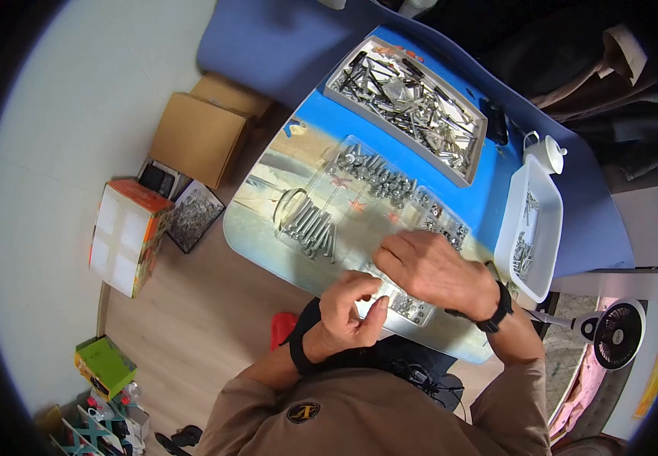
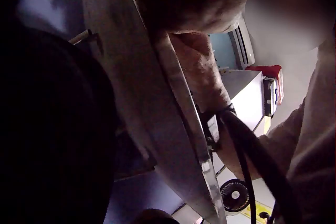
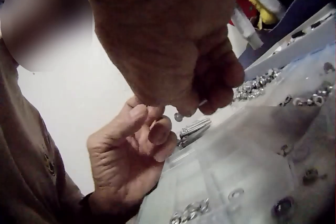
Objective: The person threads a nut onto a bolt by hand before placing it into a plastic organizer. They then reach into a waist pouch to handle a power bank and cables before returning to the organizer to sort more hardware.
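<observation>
Small round-headed silver metal screw [image 3: 179,117] above near edge of blue, beach-print worktop [image 1: 254,220], pinched by R hand [image 1: 429,266]; best w/ light grip; L hand's [image 1: 346,310] fingers loosely curled, apparently holding nothing, best cupped below.

"What does the small screw [image 3: 178,117] in the right hand [image 1: 434,267] look like, finish-wise?"

"Bright, smooth metal, like the long bolts [image 1: 310,228] beyond the left hand [image 1: 346,310]."

"And the divided case [image 3: 203,178] below the hands?"

"Clear, glossy plastic. The tray [image 1: 548,232] to their right is smooth, opaque white plastic."

"How about the surface [image 1: 248,228]?"

"Smooth, with a slight sheen."

"Is anything matt?"

"The cardboard carton [image 1: 188,140], far left of the hands, has a dull, papery face. The shirt [image 1: 352,418] behind them is matt cloth; the floor [image 1: 181,304] to their left looks like wood."
</observation>
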### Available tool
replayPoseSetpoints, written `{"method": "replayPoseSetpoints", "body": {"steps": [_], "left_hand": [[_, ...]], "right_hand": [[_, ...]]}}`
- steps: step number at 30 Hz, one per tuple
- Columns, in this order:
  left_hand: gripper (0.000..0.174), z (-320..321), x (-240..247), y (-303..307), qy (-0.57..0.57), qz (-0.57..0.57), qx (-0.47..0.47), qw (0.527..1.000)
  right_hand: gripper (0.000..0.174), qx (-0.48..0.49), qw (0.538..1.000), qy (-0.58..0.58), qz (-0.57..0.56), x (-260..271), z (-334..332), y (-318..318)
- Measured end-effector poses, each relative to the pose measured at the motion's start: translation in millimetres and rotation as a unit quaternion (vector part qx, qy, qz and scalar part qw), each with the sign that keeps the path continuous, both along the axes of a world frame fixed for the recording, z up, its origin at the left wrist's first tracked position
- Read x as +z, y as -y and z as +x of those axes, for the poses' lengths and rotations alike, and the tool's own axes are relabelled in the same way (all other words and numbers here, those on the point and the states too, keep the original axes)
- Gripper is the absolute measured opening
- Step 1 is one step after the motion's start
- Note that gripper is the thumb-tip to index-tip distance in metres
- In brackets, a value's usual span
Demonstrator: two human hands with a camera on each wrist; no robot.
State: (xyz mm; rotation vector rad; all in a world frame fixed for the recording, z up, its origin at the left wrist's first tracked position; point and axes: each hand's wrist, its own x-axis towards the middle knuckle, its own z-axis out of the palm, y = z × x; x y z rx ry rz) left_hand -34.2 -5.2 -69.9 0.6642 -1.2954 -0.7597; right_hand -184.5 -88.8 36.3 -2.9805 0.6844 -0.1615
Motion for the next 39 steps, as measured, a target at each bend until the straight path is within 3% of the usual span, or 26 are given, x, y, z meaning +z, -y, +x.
{"method": "replayPoseSetpoints", "body": {"steps": [4, 6, 18, 22, 26, 28, 34, 39], "left_hand": [[0.033, -5, 6, 1, 0.001, 0.034, 0.044, 0.998], [0.029, 0, 14, 8, 0.133, -0.032, 0.049, 0.989], [0.012, -3, 19, 13, 0.205, -0.039, 0.035, 0.977], [0.010, -3, 16, 13, 0.213, -0.029, 0.021, 0.976], [0.012, -4, 15, 11, 0.173, 0.004, 0.042, 0.984], [0.012, -5, 16, 12, 0.163, 0.006, 0.045, 0.986], [0.014, -1, 15, 11, 0.139, 0.024, 0.045, 0.989], [0.012, 1, 11, 10, 0.112, 0.028, 0.020, 0.993]], "right_hand": [[0.021, -0.055, 0.998, 0.026, 0.028, 17, -20, -26], [0.026, -0.057, 0.996, 0.035, 0.052, 21, -26, -34], [0.027, -0.086, 0.974, 0.121, 0.170, 21, -39, -39], [0.025, -0.067, 0.973, 0.122, 0.185, 21, -50, -27], [0.022, -0.172, 0.977, 0.100, 0.081, 26, -64, 8], [0.018, -0.235, 0.972, -0.004, 0.016, 20, -70, 30], [0.017, -0.222, 0.971, -0.007, 0.091, 1, -75, 55], [0.015, -0.217, 0.971, -0.035, 0.089, -3, -71, 57]]}}
